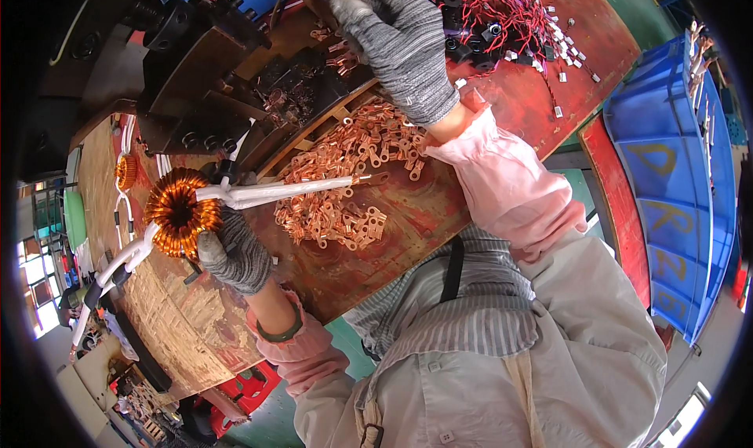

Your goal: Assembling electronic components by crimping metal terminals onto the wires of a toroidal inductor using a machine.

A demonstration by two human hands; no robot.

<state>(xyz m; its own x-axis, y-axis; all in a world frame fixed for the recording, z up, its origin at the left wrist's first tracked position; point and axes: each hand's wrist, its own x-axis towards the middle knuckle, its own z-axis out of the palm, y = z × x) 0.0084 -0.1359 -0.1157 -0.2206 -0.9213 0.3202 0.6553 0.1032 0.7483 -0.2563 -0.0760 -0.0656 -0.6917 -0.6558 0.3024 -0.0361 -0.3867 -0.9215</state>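
Though coil (166, 201) is wound, white lead (290, 188) seems unfinished; left hand (239, 260) clasps coil; right hand (404, 52) at dark bar (315, 1), grip unclear.

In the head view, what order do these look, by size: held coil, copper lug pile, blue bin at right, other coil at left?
1. Blue bin at right
2. Copper lug pile
3. Coil in the left hand
4. Other coil at left; it seems farther off, so true size is unsure
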